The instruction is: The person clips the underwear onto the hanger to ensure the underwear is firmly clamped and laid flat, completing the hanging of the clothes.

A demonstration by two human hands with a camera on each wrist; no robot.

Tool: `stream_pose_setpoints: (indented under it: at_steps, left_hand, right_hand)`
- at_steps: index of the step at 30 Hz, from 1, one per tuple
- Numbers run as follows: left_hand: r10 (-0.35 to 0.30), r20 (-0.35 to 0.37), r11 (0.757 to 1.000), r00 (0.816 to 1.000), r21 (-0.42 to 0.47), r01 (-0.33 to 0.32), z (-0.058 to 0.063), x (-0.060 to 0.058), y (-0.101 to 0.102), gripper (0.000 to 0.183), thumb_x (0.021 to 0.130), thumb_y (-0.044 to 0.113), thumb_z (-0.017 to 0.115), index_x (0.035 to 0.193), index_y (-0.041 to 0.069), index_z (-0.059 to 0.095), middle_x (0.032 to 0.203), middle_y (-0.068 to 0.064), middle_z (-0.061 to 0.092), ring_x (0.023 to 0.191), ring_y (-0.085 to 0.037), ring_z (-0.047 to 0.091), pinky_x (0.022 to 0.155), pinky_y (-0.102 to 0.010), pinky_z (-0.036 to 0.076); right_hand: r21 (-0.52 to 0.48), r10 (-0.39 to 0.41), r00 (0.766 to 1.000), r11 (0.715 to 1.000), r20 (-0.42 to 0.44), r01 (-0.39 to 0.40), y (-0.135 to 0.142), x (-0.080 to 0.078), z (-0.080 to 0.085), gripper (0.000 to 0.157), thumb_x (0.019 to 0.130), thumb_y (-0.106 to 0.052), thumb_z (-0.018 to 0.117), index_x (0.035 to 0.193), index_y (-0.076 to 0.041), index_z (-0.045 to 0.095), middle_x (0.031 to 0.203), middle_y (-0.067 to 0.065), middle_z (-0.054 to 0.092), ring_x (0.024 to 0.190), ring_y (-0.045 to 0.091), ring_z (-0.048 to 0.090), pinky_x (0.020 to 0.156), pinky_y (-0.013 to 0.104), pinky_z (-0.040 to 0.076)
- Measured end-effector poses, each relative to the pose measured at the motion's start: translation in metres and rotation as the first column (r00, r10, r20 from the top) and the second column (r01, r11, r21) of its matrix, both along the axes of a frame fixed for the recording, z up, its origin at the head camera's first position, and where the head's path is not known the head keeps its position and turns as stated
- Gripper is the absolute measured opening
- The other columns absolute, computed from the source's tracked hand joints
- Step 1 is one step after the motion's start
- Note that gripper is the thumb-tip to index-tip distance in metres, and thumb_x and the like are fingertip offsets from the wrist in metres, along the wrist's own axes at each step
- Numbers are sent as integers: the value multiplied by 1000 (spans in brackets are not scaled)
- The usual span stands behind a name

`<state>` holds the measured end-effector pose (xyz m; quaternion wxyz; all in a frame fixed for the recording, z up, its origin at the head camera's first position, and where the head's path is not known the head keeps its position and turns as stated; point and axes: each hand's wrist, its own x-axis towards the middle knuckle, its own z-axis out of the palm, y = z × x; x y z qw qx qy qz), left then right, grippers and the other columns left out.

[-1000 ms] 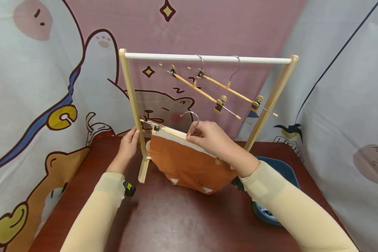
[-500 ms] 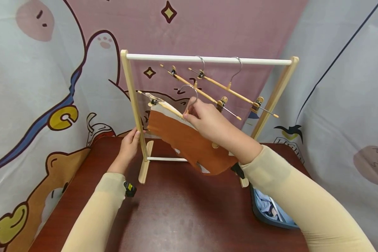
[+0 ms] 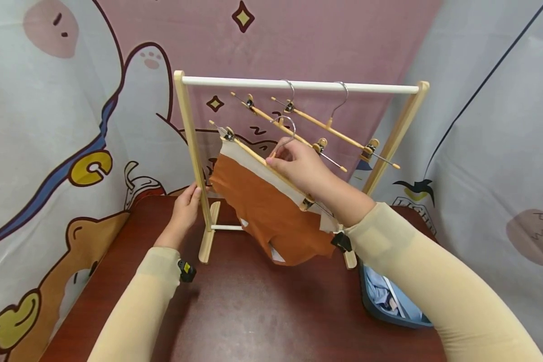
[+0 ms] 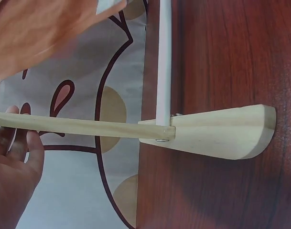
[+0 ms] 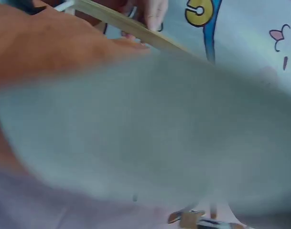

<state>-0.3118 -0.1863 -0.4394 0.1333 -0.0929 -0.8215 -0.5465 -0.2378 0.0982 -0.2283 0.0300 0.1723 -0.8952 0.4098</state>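
My right hand (image 3: 304,163) pinches a wooden clip hanger (image 3: 250,150) at the base of its metal hook. An orange garment (image 3: 258,188) with a cream waistband hangs from the hanger's two clips, sloping down to the right. The hook (image 3: 293,125) stands below the rack's white top bar (image 3: 235,82), apart from it. My left hand (image 3: 184,208) grips the left post (image 3: 191,136) of the small wooden clothes rack. In the left wrist view, the thumb and fingers of my left hand (image 4: 16,167) are on either side of the post (image 4: 88,126). Blurred cloth covers most of the right wrist view.
Two bare clip hangers (image 3: 286,126), (image 3: 339,131) hang from the top bar. A blue bin (image 3: 371,306) with folded clothes stands at the right, partly behind my right sleeve. The rack's feet (image 3: 206,246) rest on the dark red table (image 3: 253,311). A printed curtain (image 3: 344,40) stands behind.
My right hand has raised the hanger and garment towards the top bar, then turned them so the waistband faces more forward. My left hand stays on the post.
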Motion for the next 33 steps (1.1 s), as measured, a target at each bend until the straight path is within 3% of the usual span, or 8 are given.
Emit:
stream_pose_setpoints:
  at_steps: [6,12,18,21,24,26,28,33]
  left_hand:
    - [8,6,1000,1000,0,-8,1,0,0,47,102,34,36,139,7,47,127,-22,58,119,-34,53,100,-48,42]
    - [29,6,1000,1000,1,-29,1,-1,1,46,102,33,36,136,4,48,126,-22,59,120,-34,53,102,-46,40]
    - [104,18,995,994,-1,-104,3,4,8,44,102,30,39,138,6,48,130,-20,57,120,-34,53,102,-46,41]
    - [189,-44,982,981,-1,-189,7,10,16,42,101,22,45,140,6,45,140,-21,46,124,-35,48,100,-45,41]
    - [272,-167,959,948,121,-255,15,22,29,37,97,12,51,133,1,49,138,-22,38,118,-32,46,91,-35,44]
    - [278,-275,952,921,207,-225,23,35,41,28,95,7,52,122,-4,52,126,-21,41,107,-28,47,83,-27,42]
    - [214,-377,963,901,237,-130,32,54,56,21,97,9,49,111,-5,54,112,-20,46,97,-26,48,78,-22,40]
    - [-58,-532,977,845,144,159,45,100,91,60,97,54,36,106,-3,54,95,-17,53,87,-23,54,73,-25,43]
  right_hand:
    - [-162,51,984,987,170,-24,5,-3,-10,15,92,-15,62,90,-2,56,62,3,55,47,12,51,43,25,45]
    - [-82,20,987,997,158,-7,6,-7,-18,14,92,-18,62,91,-6,54,63,2,62,51,12,58,49,30,52]
    - [-59,5,996,998,90,1,5,-11,-25,15,89,-18,66,86,-7,57,64,2,65,50,10,54,50,22,45]
    - [-78,-2,997,997,72,8,2,-12,-27,15,88,-17,67,87,-7,57,69,4,68,50,9,53,49,21,44]
    - [-79,-10,998,997,64,15,-1,-14,-29,15,88,-19,67,88,-8,57,77,6,71,51,9,54,51,21,47]
    - [-73,-20,998,997,58,24,-2,-16,-31,16,89,-20,67,88,-9,57,80,6,71,52,9,55,51,21,48]
    - [-71,-33,998,997,45,36,-2,-19,-32,16,89,-21,67,88,-9,57,80,7,71,52,10,55,51,22,48]
    - [-86,-57,998,995,-11,56,-5,-29,-32,15,88,-21,67,86,-9,57,77,7,70,49,11,54,48,23,46]
